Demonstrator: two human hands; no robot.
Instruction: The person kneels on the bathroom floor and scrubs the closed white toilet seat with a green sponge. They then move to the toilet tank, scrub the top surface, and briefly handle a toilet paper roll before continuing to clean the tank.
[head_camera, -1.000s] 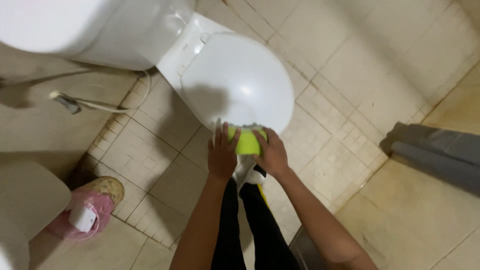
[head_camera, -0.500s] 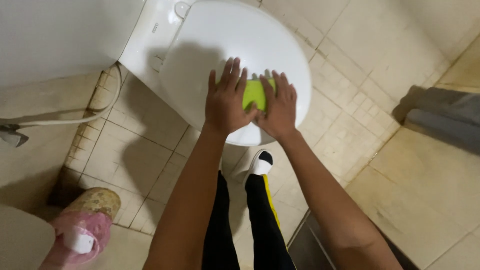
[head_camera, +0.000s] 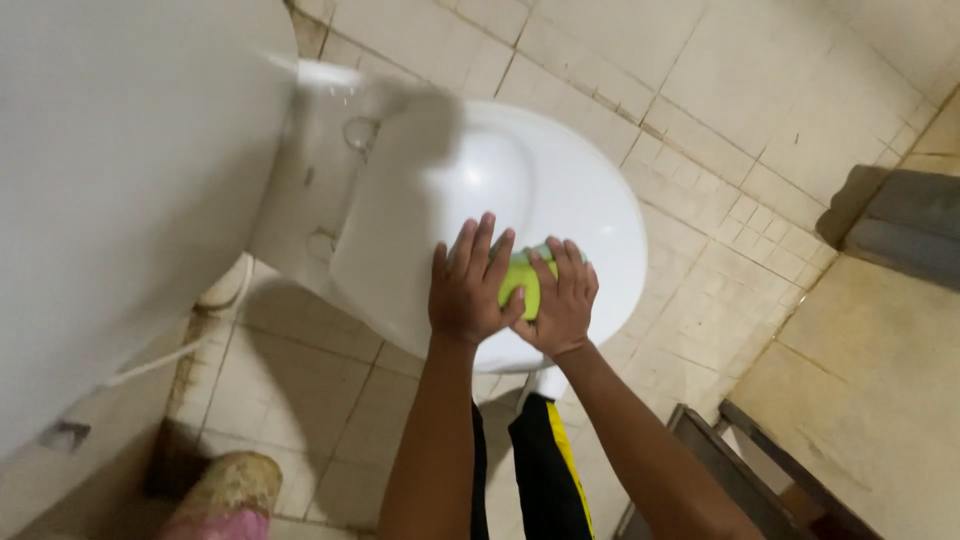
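Observation:
A white toilet with its lid down fills the middle of the view. A yellow-green sponge lies flat on the lid near its front edge. My left hand presses on the sponge's left side with fingers spread. My right hand covers the sponge's right side, fingers pointing up the lid. Both hands rest on the sponge together, and most of it is hidden beneath them.
The white cistern rises at the left. A thin hose runs down beside the bowl. Beige floor tiles surround the toilet. A pink slipper lies at bottom left, a grey step at right.
Both hands with the sponge have moved from the lid's front edge up onto the lid. The camera has moved closer to the toilet.

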